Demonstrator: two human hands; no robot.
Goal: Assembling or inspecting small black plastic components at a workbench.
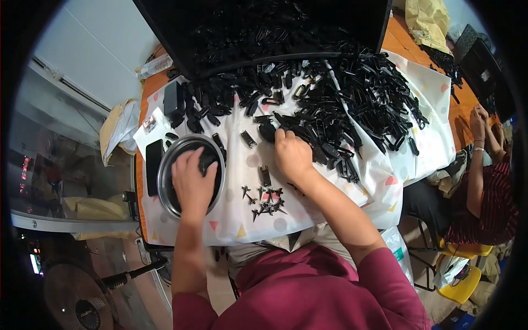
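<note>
My left hand (193, 179) reaches into a round metal bowl (160, 179) at the left of the table. Its fingers are spread and curved, with dark pieces (207, 159) beside the fingertips. My right hand (293, 154) is closed at the near edge of a large heap of black plastic parts (368, 99). Its fingers pinch a black plastic part (268, 132), partly hidden by the fingertips. Between my hands lie a loose black clip-like part (248, 139) and another (265, 176). Closer to me is a small cluster of dark pronged pieces (268, 203).
A black phone (154, 168) lies left of the bowl, below a black box (174, 103). A patterned white cloth (242, 234) covers the table. A big dark screen or tray (286, 27) stands behind the heap. A fan (82, 302) is at lower left; another person's arm (477, 165) is at right.
</note>
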